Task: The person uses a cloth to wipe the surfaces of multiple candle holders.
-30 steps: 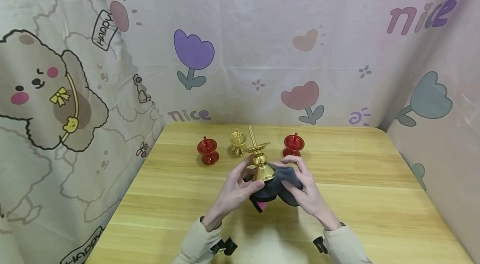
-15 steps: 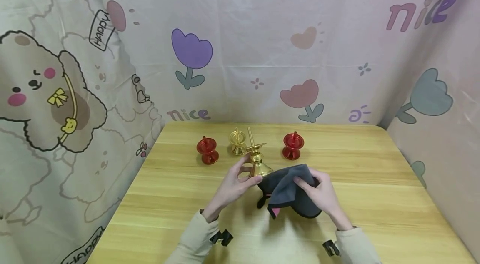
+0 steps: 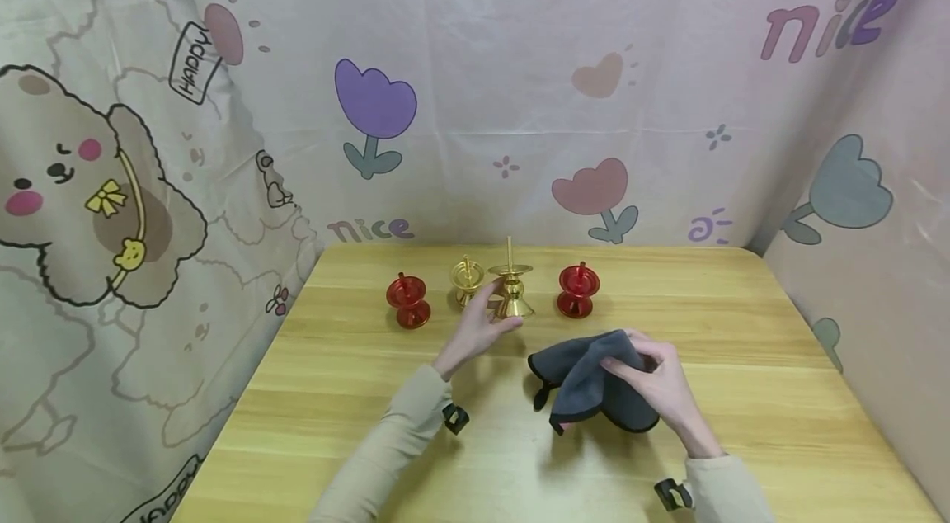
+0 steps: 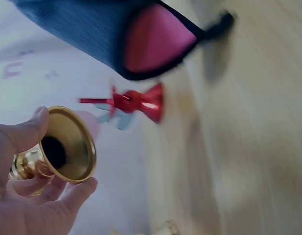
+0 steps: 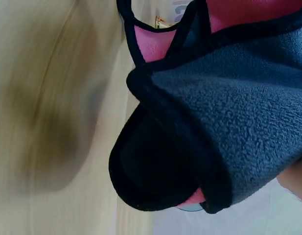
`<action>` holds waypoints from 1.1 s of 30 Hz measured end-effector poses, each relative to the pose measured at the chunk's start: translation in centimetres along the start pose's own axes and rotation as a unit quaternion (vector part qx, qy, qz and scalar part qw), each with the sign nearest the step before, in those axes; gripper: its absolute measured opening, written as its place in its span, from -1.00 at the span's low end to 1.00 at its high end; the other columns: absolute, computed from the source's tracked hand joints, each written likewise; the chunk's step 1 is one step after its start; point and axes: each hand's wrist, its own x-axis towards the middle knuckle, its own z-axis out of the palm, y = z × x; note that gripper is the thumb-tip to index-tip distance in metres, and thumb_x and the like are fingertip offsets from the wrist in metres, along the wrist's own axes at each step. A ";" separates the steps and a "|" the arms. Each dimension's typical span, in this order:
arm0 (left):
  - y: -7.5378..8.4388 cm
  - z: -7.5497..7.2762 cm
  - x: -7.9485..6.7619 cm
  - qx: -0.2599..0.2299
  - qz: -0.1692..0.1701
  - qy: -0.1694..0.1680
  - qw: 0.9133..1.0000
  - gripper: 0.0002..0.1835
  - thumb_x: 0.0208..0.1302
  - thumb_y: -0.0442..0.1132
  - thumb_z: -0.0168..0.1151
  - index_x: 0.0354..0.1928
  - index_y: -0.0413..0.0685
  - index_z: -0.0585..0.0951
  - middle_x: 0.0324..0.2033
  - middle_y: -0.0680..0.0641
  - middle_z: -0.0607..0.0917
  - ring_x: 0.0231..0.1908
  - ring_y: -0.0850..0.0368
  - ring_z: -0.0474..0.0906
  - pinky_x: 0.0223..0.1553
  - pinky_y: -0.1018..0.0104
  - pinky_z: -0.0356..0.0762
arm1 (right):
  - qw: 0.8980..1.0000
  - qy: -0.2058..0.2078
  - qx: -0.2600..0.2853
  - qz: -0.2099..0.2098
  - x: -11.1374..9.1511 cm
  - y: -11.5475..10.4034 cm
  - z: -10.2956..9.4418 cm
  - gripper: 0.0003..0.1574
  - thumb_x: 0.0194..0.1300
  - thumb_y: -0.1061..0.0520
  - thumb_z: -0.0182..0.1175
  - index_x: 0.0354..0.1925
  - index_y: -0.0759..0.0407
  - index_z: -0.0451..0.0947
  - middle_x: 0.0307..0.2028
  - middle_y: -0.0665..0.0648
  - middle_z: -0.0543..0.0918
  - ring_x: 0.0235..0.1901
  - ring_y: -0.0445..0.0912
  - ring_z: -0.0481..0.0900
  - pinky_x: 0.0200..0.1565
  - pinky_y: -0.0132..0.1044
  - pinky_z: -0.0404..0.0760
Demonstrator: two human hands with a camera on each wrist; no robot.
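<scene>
My left hand [image 3: 477, 330] holds a gold candlestick [image 3: 512, 307] with a tall thin spike, upright between the small gold candlestick [image 3: 467, 279] and the right-hand red candlestick [image 3: 578, 290]. In the left wrist view, thumb and fingers grip its flared base [image 4: 75, 147], and the hollow underside shows. Draped from my right hand [image 3: 664, 387] is a grey cloth [image 3: 582, 379] with black edging and a pink reverse, pinched by thumb and fingers above the table. The cloth fills much of the right wrist view and hides most of that hand there.
Another red candlestick [image 3: 409, 300] stands at the left of the row, toward the back of the wooden table [image 3: 326, 391]. Behind the table hangs a printed fabric curtain [image 3: 475, 94], with more fabric along both sides.
The cloth has come away from the gold candlestick and moved right with my right hand. My left hand has carried the candlestick toward the back of the table and brought it from tilted to upright.
</scene>
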 end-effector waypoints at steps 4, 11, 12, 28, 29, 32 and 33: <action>-1.8 1.3 1.9 0.047 -0.004 0.008 0.999 -0.17 0.20 -0.27 0.45 0.45 -0.29 0.28 0.30 -0.33 0.50 0.26 -0.26 0.48 0.34 -0.11 0.48 | 1.000 -0.001 0.008 0.003 -0.3 0.0 -0.2 -0.70 0.19 0.47 0.31 -0.20 0.17 0.78 -0.16 -0.07 0.76 -0.09 -0.28 0.64 -0.05 -0.47 0.59; -4.1 3.5 4.3 0.065 -0.029 0.032 0.997 -0.15 0.19 -0.25 0.46 0.45 -0.32 0.25 0.29 -0.38 0.51 0.29 -0.29 0.47 0.40 -0.15 0.39 | 0.999 0.003 0.030 0.012 -0.6 0.2 -0.3 -0.69 0.18 0.48 0.31 -0.19 0.17 0.77 -0.15 -0.03 0.76 -0.08 -0.28 0.64 -0.06 -0.48 0.61; -4.3 3.7 4.5 0.067 -0.032 0.034 0.997 -0.15 0.19 -0.25 0.46 0.45 -0.31 0.26 0.28 -0.37 0.53 0.29 -0.28 0.47 0.40 -0.14 0.38 | 0.999 0.004 0.032 0.012 -0.6 0.3 -0.3 -0.68 0.18 0.49 0.31 -0.19 0.17 0.77 -0.15 -0.03 0.76 -0.08 -0.28 0.64 -0.07 -0.48 0.61; -6.9 6.2 6.9 0.065 -0.036 0.093 0.993 -0.22 0.07 -0.32 0.54 0.35 -0.15 0.40 0.17 -0.30 0.66 0.24 -0.19 0.57 0.36 -0.03 0.46 | 0.998 0.015 0.055 -0.010 -0.8 0.6 -0.5 -0.64 0.14 0.55 0.29 -0.19 0.23 0.77 -0.16 -0.02 0.76 -0.09 -0.26 0.65 -0.06 -0.49 0.61; -6.9 6.3 6.9 0.062 -0.039 0.096 0.993 -0.22 0.07 -0.32 0.54 0.34 -0.15 0.40 0.19 -0.30 0.65 0.25 -0.18 0.57 0.37 -0.02 0.45 | 0.998 0.016 0.055 -0.011 -0.9 0.6 -0.5 -0.64 0.14 0.56 0.29 -0.19 0.22 0.77 -0.17 -0.02 0.76 -0.09 -0.26 0.65 -0.06 -0.49 0.61; -6.9 6.5 7.1 0.053 -0.052 0.104 0.992 -0.23 0.05 -0.34 0.55 0.32 -0.16 0.42 0.21 -0.28 0.64 0.26 -0.18 0.56 0.37 -0.02 0.45 | 0.998 0.019 0.052 -0.011 -0.9 0.7 -0.5 -0.62 0.13 0.57 0.29 -0.21 0.21 0.78 -0.17 -0.05 0.76 -0.09 -0.28 0.65 -0.05 -0.50 0.61; -6.9 6.6 7.1 0.049 -0.056 0.105 0.992 -0.25 0.05 -0.35 0.55 0.31 -0.16 0.43 0.20 -0.27 0.65 0.25 -0.17 0.57 0.36 -0.01 0.47 | 0.998 0.020 0.051 -0.010 -1.0 0.8 -0.5 -0.63 0.12 0.57 0.29 -0.21 0.21 0.78 -0.17 -0.07 0.76 -0.09 -0.28 0.65 -0.06 -0.50 0.61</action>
